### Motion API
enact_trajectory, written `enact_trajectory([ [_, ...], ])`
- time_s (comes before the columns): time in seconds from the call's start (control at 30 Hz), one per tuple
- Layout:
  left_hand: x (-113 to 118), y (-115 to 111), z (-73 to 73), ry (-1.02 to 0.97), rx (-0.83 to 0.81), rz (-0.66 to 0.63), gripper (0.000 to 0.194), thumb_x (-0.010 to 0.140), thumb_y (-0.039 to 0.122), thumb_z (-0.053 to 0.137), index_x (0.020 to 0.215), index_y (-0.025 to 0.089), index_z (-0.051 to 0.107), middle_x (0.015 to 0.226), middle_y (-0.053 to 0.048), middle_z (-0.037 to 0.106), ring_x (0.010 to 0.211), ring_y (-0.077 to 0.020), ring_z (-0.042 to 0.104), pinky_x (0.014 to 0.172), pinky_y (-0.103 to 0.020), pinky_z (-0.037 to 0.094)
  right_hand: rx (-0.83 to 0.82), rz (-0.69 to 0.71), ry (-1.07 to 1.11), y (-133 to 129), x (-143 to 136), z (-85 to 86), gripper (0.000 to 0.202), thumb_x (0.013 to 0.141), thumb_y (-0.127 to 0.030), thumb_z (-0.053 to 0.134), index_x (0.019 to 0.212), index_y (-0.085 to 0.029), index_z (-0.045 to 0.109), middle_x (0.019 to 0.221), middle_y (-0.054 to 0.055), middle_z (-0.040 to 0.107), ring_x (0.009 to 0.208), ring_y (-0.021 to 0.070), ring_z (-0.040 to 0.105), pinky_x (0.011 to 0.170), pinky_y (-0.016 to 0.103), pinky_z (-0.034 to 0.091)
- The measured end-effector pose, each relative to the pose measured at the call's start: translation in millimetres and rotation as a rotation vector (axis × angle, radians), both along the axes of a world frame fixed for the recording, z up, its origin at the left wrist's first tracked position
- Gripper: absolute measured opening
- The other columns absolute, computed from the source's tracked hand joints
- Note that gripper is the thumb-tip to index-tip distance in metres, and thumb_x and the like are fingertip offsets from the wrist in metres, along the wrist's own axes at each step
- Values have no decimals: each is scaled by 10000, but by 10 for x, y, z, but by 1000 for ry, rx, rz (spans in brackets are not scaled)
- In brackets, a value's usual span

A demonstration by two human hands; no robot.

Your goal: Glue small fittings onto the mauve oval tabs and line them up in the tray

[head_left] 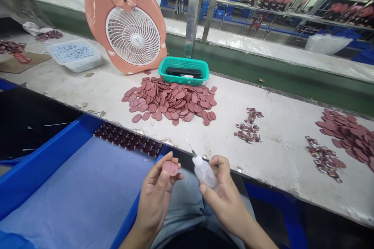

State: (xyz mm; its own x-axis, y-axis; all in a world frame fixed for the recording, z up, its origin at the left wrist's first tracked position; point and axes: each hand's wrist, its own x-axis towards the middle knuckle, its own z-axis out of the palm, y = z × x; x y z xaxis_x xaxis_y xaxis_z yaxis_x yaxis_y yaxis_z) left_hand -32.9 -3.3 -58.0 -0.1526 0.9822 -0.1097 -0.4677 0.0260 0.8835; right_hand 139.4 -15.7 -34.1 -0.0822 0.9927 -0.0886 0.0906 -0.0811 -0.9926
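Between thumb and fingers, my left hand (156, 192) holds a small flat reddish-brown oval piece (170, 168) with tiny holes in it. My right hand (226, 198) grips a translucent squeeze bottle (205, 172) with a thin metal needle tip, which points up and to the left. The bottle tip is apart from the piece. Both hands are over my lap, just in front of the table edge. Beyond them on the table (222, 140) lies a large pile of similar oval pieces (175, 103).
A green basket (184, 81) and a pink animal-shaped fan (99, 23) stand behind the pile. Small brown-and-white parts (248, 126) lie to the right, near another oval pile (347, 132). At lower left, a blue crate (43, 155) holds rows of dark pieces (128, 140).
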Motion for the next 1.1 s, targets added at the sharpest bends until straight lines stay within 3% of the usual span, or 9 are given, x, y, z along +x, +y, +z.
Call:
enact_trajectory([
  [0.07, -16, 7, 49, -172, -151, -27, 306, 807, 437, 766, 1087, 316, 781, 1003, -58, 760, 876, -188, 704, 681, -250, 602, 151, -37, -149, -40, 147, 64, 324, 844, -244, 676, 1128, -250, 521, 920, 13, 644, 751, 153, 623, 649, 240, 528],
  [0.17, -36, -5, 105, -241, -212, -71, 382, 744, 465, 814, 1085, 294, 785, 980, -54, 740, 850, -177, 685, 632, -231, 603, 294, -162, -103, -111, 299, 111, 320, 824, -308, 752, 1115, -254, 630, 948, 43, 672, 746, 177, 661, 610, 245, 539],
  [0.27, -33, -34, 137, -270, -224, -131, 421, 712, 488, 830, 1081, 290, 789, 970, -55, 730, 836, -179, 683, 580, -214, 596, 390, -302, 53, -185, 313, 70, 387, 866, -461, 702, 1168, -234, 620, 835, 47, 654, 597, 168, 610, 506, 262, 506],
  [0.4, -11, -66, 157, -246, -239, -172, 393, 704, 485, 833, 1047, 296, 803, 957, -62, 742, 839, -205, 711, 525, -193, 583, 524, -305, 74, -222, 148, 40, 382, 907, -521, 621, 1168, -242, 616, 716, 34, 635, 437, 147, 514, 373, 267, 413],
  [0.57, -19, -65, 164, -229, -174, -237, 380, 711, 476, 830, 1046, 299, 806, 941, -70, 760, 814, -200, 722, 533, -184, 590, 564, -285, -9, -184, 4, 137, 375, 903, -542, 614, 1159, -267, 630, 704, 37, 637, 426, 157, 501, 343, 279, 382],
  [0.8, -6, -62, 204, -201, -150, -200, 384, 681, 484, 848, 1002, 274, 821, 876, -77, 757, 756, -204, 724, 507, -188, 592, 552, -276, -101, -171, 22, 215, 369, 917, -549, 602, 1135, -253, 626, 578, -19, 564, 377, 143, 473, 347, 265, 377],
  [1.1, -4, -75, 224, -183, -157, -186, 382, 668, 494, 853, 980, 274, 827, 862, -78, 751, 742, -208, 724, 482, -184, 577, 544, -273, -84, -184, 27, 220, 333, 917, -499, 626, 1125, -241, 649, 630, -10, 615, 398, 129, 514, 371, 258, 407],
])
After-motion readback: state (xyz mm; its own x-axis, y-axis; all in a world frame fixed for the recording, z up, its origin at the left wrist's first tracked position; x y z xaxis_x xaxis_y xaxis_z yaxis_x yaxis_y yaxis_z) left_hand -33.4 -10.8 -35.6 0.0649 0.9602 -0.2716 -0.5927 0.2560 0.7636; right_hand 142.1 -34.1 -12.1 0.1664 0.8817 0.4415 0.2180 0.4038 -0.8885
